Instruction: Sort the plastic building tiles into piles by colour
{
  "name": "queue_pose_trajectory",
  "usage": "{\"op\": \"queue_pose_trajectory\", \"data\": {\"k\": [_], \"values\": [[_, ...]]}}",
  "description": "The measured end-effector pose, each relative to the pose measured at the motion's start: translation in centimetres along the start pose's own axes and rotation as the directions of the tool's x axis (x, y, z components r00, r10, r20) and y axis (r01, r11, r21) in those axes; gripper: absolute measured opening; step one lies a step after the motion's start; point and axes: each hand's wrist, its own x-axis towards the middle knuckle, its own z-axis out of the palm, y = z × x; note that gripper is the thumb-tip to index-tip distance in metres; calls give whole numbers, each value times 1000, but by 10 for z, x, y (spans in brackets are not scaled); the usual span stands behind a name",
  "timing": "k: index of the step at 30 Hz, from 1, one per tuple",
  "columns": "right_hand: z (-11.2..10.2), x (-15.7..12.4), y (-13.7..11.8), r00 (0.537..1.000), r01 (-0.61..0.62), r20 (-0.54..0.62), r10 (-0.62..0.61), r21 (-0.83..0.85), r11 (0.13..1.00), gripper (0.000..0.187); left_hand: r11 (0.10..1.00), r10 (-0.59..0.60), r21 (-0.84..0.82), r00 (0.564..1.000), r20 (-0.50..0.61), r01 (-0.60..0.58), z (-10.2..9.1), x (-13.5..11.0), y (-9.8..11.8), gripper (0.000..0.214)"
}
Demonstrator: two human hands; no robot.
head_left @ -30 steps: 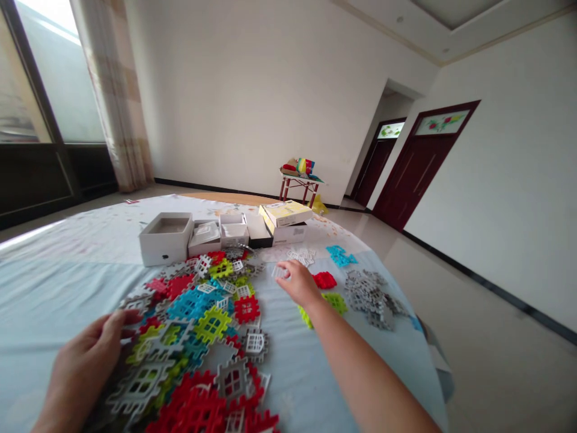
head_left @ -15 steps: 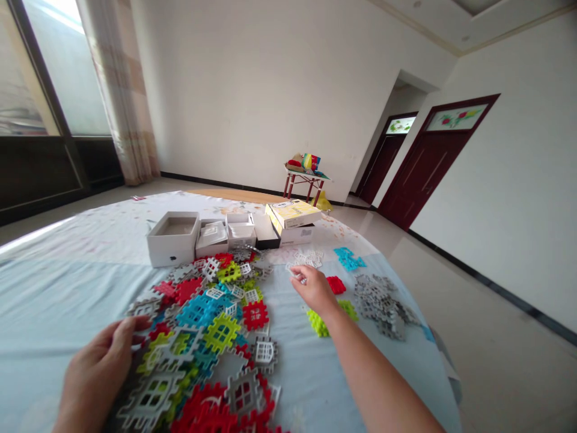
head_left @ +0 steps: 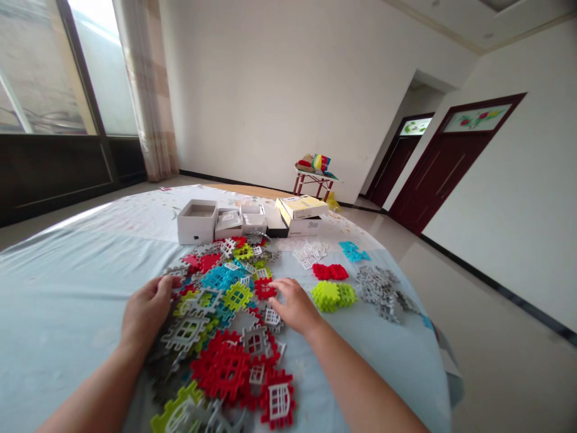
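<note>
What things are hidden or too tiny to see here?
Head view:
1. Pieces under the left hand and right hand: covered by the hands; any grip unclear.
2. Pile of blocks: cut off by the bottom edge.
3. Floor of the open white box: mostly hidden by its front wall.
4. Print on the yellow box: too small.
5. Things on the far little table: too small, blurry.

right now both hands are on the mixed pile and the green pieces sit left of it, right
Not quite. The left hand and right hand do rest on the mixed pile, but the green pieces sit right of it, as the head view shows.
</note>
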Motion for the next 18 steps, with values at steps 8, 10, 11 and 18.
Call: {"op": "queue_pose_trajectory", "data": {"k": [8, 10, 11, 18], "values": [[17, 20, 13, 997, -49, 64, 49, 0, 999, 48, 996, -51, -73, 998, 41, 54, -4, 0, 1, 41], [16, 22, 13, 996, -50, 71, 51, -12, 999, 49, 996, -51, -67, 998, 48, 54, -4, 0, 2, 40], [14, 22, 13, 996, -53, 70, 55, -21, 998, 51, 997, -51, -52, 997, 49, 53, -4, 0, 2, 40], [-35, 12, 35, 993, -96, -70, 90, -85, 992, 55, 994, -106, -22, 992, 73, 108, -5, 1, 4, 40]]}}
